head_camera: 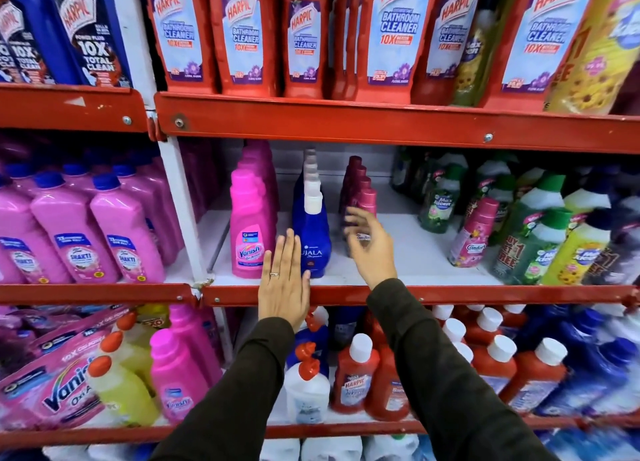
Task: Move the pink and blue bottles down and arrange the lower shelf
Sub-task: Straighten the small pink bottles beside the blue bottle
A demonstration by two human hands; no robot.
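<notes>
On the middle shelf [433,296] a row of pink Vanish bottles [250,225] stands left of a row of blue Ujala bottles [311,235] with white caps. A row of small purple bottles [360,190] stands to the right of them. My left hand [284,280] is flat with fingers together, raised in front of the shelf edge between the pink and blue front bottles. It holds nothing. My right hand [372,249] is blurred, its fingers spread in front of the purple row's front bottle, gripping nothing. On the lower shelf stand a pink Vanish bottle [176,374] and red Harpic bottles [353,374].
Red Harpic cleaner bottles [398,34] fill the top shelf. Green and yellow Max Kleen bottles [540,238] crowd the middle shelf's right side. Pink Shakti bottles [114,232] fill the left bay. The lower shelf holds yellow bottles [117,388], a white bottle [306,391] and blue bottles [595,367].
</notes>
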